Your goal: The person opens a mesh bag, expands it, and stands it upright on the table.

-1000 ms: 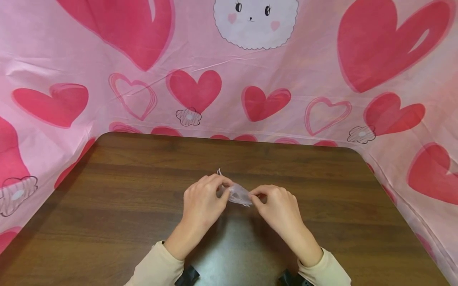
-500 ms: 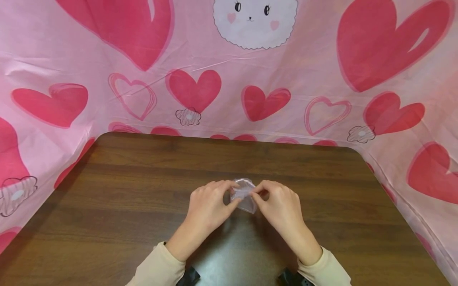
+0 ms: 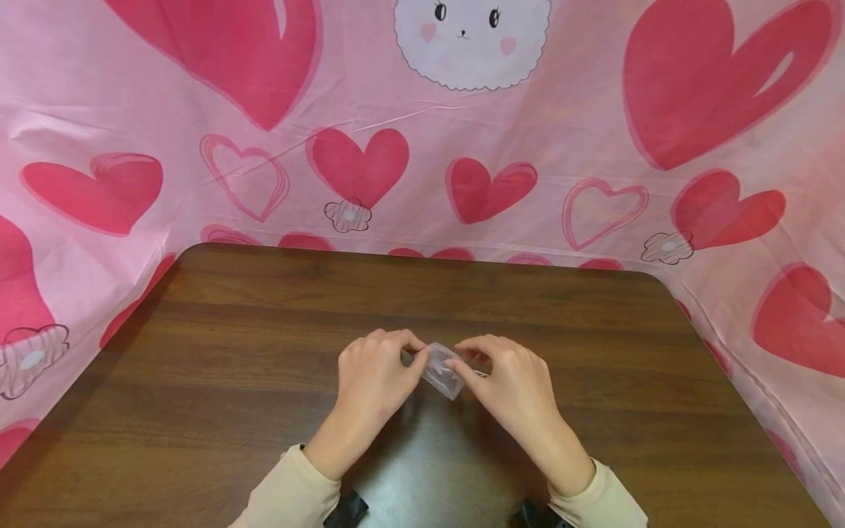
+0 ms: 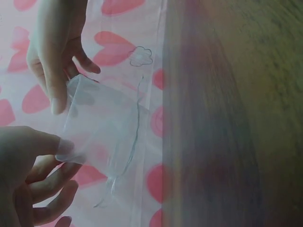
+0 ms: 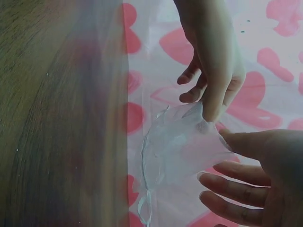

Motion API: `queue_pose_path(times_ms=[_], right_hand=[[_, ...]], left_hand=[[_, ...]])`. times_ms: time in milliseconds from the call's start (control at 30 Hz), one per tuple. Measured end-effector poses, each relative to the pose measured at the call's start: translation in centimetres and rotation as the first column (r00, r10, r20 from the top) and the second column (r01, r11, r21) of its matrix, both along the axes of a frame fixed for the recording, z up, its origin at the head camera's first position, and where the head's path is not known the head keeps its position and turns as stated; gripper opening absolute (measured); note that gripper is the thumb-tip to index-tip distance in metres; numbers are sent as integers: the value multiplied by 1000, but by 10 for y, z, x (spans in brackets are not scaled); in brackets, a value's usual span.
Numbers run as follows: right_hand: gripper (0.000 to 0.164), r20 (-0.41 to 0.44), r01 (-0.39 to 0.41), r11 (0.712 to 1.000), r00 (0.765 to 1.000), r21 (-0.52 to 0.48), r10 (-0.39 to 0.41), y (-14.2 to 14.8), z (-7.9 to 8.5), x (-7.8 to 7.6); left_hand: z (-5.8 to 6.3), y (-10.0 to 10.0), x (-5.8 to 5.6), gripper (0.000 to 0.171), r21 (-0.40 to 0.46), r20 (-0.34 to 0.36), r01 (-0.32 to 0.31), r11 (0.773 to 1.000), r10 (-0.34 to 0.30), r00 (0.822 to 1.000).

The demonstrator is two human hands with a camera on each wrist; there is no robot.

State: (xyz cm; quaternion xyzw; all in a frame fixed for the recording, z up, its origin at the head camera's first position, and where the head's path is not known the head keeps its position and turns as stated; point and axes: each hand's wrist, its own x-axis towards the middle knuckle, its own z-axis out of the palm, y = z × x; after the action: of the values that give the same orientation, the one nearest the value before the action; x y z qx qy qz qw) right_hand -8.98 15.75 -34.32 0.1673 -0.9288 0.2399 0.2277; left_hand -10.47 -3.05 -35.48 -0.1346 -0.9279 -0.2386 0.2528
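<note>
A small sheer white drawstring pouch (image 3: 444,372) is held between both hands above the table. My left hand (image 3: 378,370) pinches one corner between thumb and index finger. My right hand (image 3: 516,374) is at the opposite side, its thumb lying on the sheer cloth and the index fingertip lifted a little away. In the left wrist view the pouch (image 4: 102,125) hangs spread out, and a thin cord (image 4: 136,137) runs along its far edge. The right wrist view shows the same cord (image 5: 144,156) ending in a loop. Whether anything is inside cannot be made out.
The brown wooden table (image 3: 264,315) stretches out around the hands. A pink cloth (image 3: 422,110) printed with hearts encloses its back and sides. Small black devices (image 3: 346,507) sit by the wrists at the lower edge.
The pouch has been turned and shifted between the fingers, now slanting down toward the person. My left hand moved right, then back left. My right index finger has lifted away from the thumb.
</note>
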Motion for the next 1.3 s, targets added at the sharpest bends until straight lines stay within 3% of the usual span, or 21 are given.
queue_pose_path(times_ms=[300,567,800,1067,1300], right_hand=[[27,33,27,998,999,59,-29,-2,3,5],[15,-54,85,996,995,34,-83,0,-1,0],[15,-118,-1,1000,993,8,2,1,-4,-3],[18,-132,-46,999,990,7,46,0,-3,-2],[31,-69,-28,999,997,27,30,-1,-4,-2]], left_hand=[[3,-3,-1,3,58,-9,-34,998,35,999],[0,-2,0,10,22,35,11,1000,-11,999],[0,0,0,20,-20,115,64,998,-62,991],[0,1,1,8,-33,63,102,994,-100,993],[1,1,1,4,29,1,52,998,-52,999]])
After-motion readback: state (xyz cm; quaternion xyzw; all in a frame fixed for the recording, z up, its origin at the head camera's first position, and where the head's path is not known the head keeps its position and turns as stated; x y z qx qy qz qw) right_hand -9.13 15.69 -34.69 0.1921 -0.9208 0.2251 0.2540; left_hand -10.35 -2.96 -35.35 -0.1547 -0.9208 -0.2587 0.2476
